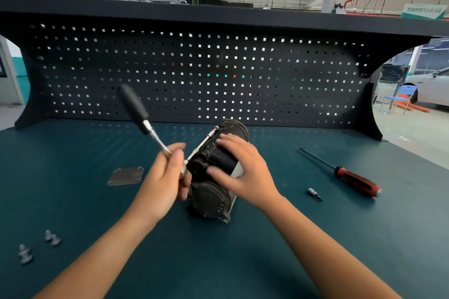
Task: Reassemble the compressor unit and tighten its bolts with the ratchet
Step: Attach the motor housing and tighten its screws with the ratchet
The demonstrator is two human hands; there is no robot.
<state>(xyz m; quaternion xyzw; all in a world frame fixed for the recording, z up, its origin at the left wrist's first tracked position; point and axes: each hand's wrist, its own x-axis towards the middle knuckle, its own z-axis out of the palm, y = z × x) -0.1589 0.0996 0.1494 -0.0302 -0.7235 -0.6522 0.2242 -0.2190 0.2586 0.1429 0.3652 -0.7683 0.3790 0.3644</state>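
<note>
The black compressor unit lies on its side at the middle of the green bench. My right hand rests on top of it with fingers spread. My left hand grips the head end of the ratchet, whose black handle sticks up and to the left. From the ratchet head a long extension bar runs along the unit's left side to a bolt at its far end. A flat grey cover plate lies on the bench left of the unit.
Several loose bolts lie at the near left of the bench. A red-and-black screwdriver and a small socket bit lie to the right. A dark pegboard stands along the back edge.
</note>
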